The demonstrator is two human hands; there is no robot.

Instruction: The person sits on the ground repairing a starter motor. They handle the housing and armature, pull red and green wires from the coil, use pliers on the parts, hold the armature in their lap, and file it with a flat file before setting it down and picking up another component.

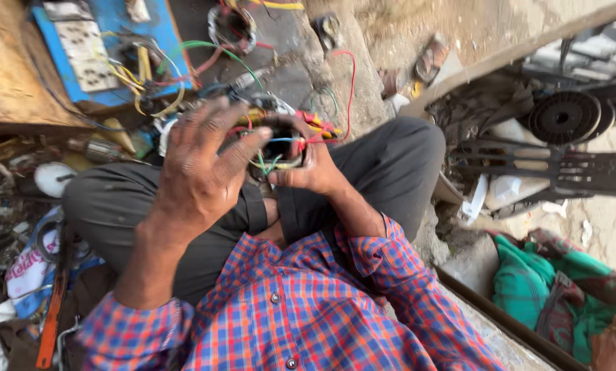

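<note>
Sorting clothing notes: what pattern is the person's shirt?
The shirt is a red, blue and orange plaid check, clearest in the head view.

The rough stone ground (363, 51) carries a blue board (57, 58) set with white switch plates (88, 55), and loose coloured wires (184, 58) spill off its edge onto the stone. A worn sandal (430, 58) lies farther off, and a green cloth (548, 288) is bunched at one side (partly folded), near a black fan frame (562, 148)
</note>
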